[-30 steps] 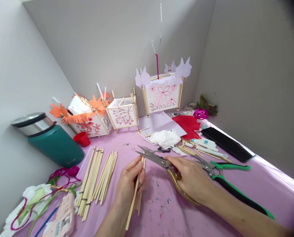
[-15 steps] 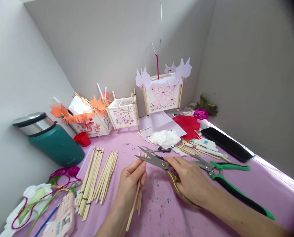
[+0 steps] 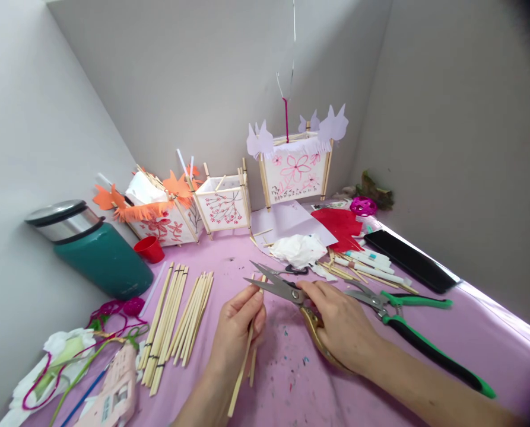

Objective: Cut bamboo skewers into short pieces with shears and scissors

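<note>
Two thin wooden sticks (image 3: 241,373) hang down from my left hand (image 3: 242,314), pinched between its thumb and fingers. My right hand (image 3: 336,317) grips the gold handles of large scissors (image 3: 286,290). Their grey blades are parted, and the upper ends of the sticks lie at the blades, just above my left fingertips. Left of my left hand, bundles of pale sticks (image 3: 164,326) lie on the pink cloth (image 3: 300,385), some bound with dark bands. Behind the blades is a smaller pair of dark-handled scissors (image 3: 297,270).
Green-handled shears (image 3: 425,332) lie right of my right hand. At the back stand paper lanterns (image 3: 224,209), with a flower-painted one (image 3: 297,172) under a wire. A teal bottle (image 3: 102,258), a red cup (image 3: 149,249) and a pink glue gun (image 3: 113,391) are on the left; a black phone (image 3: 409,260) is right.
The whole view has shifted very slightly. The upper scissor blade is a little higher, so the blades look slightly wider apart. Both hands keep their holds.
</note>
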`<state>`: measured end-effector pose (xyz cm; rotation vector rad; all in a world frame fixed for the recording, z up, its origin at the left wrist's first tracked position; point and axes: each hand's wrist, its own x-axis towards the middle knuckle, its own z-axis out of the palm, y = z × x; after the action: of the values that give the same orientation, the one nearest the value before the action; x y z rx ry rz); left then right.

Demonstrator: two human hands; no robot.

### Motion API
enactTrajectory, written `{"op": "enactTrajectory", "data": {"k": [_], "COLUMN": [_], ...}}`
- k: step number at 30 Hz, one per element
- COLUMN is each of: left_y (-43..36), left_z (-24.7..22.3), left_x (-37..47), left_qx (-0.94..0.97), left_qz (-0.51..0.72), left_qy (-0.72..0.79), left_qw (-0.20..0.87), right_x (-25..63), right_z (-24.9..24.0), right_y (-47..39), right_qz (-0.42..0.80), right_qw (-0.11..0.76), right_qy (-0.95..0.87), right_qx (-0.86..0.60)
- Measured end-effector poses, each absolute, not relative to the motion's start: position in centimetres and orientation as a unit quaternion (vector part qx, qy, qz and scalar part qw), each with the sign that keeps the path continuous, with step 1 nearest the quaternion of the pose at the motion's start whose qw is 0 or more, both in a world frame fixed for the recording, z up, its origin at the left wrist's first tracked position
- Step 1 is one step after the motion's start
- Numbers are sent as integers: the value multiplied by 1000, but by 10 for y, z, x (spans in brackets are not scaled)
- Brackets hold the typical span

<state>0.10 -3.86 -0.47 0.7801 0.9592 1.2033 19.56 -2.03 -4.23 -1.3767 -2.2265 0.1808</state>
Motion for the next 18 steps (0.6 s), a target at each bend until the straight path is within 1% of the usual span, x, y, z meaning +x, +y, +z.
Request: {"op": "enactTrajectory", "data": {"k": [12,18], "left_y": [-38,-39], "left_z": [-11,-14], "left_x": [1,0], "left_qx": [342,338], "left_qz": [540,548], "left_qy": [421,424], "left_qw": [644,638], "right_x": [200,199], "right_z": [-37,-35], "right_y": [-16,-15], "right_qz": [105,103], "right_qw": [245,214], "right_qy": [-827,-820], "right_qx": [-494,-521]}}
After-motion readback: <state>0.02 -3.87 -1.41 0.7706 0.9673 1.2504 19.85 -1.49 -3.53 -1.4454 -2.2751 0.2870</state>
